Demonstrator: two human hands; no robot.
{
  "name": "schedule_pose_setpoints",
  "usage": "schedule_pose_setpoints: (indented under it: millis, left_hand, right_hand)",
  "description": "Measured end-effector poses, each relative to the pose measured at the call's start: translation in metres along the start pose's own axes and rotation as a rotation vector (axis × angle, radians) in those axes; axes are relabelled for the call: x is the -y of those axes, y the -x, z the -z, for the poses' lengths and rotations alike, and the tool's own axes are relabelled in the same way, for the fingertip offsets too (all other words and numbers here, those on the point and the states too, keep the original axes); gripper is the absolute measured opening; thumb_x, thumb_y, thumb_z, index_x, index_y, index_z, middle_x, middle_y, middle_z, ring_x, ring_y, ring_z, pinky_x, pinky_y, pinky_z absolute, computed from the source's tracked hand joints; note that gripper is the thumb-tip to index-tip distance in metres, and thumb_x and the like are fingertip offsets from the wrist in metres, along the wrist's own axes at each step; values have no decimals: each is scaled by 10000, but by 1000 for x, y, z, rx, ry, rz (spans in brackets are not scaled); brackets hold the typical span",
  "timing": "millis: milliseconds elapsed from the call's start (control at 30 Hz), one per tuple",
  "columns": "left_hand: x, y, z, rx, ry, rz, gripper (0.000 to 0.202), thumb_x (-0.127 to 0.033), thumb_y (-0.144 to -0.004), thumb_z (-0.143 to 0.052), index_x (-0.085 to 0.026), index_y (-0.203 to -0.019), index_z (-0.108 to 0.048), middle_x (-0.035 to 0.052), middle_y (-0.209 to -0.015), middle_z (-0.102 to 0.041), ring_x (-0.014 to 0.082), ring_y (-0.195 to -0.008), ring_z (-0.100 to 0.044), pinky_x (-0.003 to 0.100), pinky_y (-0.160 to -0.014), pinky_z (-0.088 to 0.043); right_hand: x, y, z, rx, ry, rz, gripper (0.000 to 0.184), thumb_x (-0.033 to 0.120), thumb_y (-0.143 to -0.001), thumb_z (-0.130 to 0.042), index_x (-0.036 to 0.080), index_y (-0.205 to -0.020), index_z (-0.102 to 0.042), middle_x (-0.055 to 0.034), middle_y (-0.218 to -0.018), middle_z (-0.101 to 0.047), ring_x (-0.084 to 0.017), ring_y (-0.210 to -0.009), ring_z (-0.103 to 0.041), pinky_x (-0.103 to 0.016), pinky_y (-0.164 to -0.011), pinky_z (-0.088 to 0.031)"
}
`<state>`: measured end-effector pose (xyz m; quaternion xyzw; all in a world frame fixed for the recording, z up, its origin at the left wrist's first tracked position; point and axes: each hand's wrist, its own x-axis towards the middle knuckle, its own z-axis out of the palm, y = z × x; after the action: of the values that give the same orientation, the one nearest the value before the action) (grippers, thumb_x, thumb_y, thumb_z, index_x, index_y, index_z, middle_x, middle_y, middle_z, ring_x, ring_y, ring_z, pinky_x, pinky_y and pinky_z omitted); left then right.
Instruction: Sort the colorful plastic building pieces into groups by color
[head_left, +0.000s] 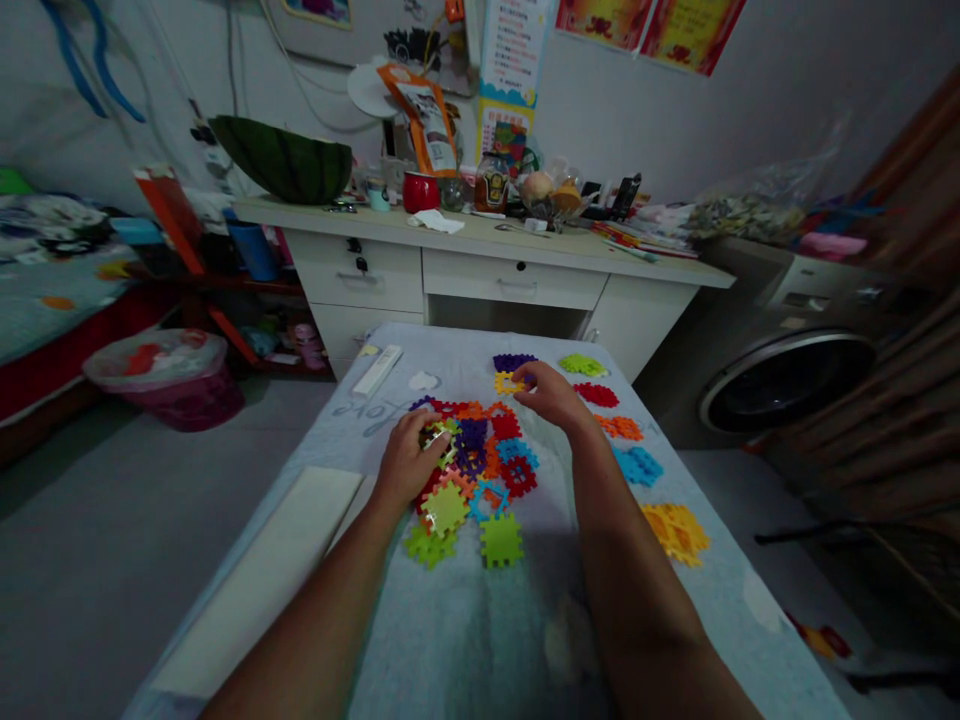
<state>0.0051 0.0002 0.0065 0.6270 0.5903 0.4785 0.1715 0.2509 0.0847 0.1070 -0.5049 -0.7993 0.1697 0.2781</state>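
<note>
Right grip (551,393), narrow, meets a yellow piece (505,383) just beyond the mixed pile (472,440); left grip (409,455) curls over a green piece (452,428) on the pile's left. Whether either holds, I cannot tell. Edge pinches should avoid disturbing the pile.

The interlocking tiles (502,541) look like smooth plastic, the table cover (551,480) matt cloth, the jar (492,188) glossy glass.

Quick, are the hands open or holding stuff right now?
Left hand: curled over a green piece; grip can't be told.
Right hand: at a yellow piece; grip can't be told.
</note>
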Motion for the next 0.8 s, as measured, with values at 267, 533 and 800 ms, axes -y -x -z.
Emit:
schedule_pose_setpoints:
  millis: [267,533,800]
  left_hand:
    - [3,-1,-1,-20,-8,-11,289,-404,-786,-619,-241,-1024,-636,66,-1139,-621,254,-1137,-561,428,-1052,-411]
    - [4,-1,-1,5,-19,-12,307,-407,-790,-606,-235,-1043,-629,68,-1144,-622,252,-1127,-565,413,-1043,-418]
    - [4,-1,-1,16,-39,-25,315,-431,-786,-599,-235,-1030,-633,55,-1122,-625,243,-1113,-575,392,-1026,-432]
  right_hand:
    - [-20,77,61,153,106,-55,203,194,-746,-692,214,-944,-651,-41,-1023,-652,-187,-927,-606,-312,-818,-466]
    - [-54,181,90,255,125,-125,272,230,-761,-653,256,-1032,-646,-68,-1153,-654,-240,-1094,-594,-421,-983,-442]
    - [-51,216,90,251,169,-140,399,259,-757,-652,283,-1154,-622,-84,-1243,-624,-271,-1195,-541,-487,-1055,-377]
